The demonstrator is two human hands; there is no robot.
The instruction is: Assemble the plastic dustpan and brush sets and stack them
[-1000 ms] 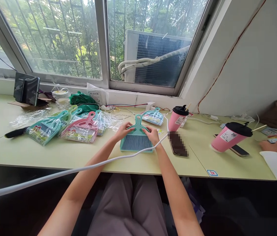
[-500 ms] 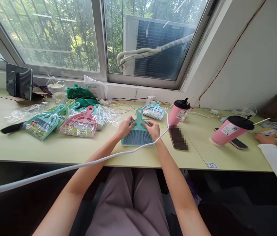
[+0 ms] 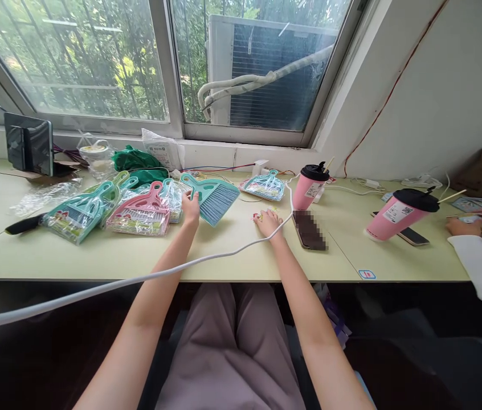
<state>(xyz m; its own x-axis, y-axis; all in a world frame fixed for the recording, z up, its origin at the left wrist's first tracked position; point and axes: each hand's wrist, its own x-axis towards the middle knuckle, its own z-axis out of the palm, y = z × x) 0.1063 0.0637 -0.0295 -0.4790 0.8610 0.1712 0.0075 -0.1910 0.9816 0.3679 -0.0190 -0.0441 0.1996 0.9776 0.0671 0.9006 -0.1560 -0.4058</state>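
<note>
My left hand (image 3: 190, 208) is closed round the handle of a teal dustpan-and-brush set (image 3: 217, 200), raised and tilted with its grey bristles to the right. On the table, my right hand (image 3: 268, 222) rests palm down, fingers extended over a small printed card (image 3: 255, 216) that is mostly covered. Left of the left hand lie a pink wrapped dustpan set (image 3: 141, 213) and a teal wrapped set (image 3: 76, 212), with more wrapped sets behind. Beyond my right hand is another wrapped blue dustpan set (image 3: 264, 185).
A white cable (image 3: 155, 277) crosses in front of my forearms. Right of my right hand are a phone (image 3: 309, 230) and a pink lidded cup (image 3: 307, 191); a second pink cup (image 3: 401, 216) stands farther right. A co-worker's hand (image 3: 465, 226) is at the far right.
The teal dustpan set has moved left and tilted, now in my left hand alone. My right hand has let go of it and come down onto the small card.
</note>
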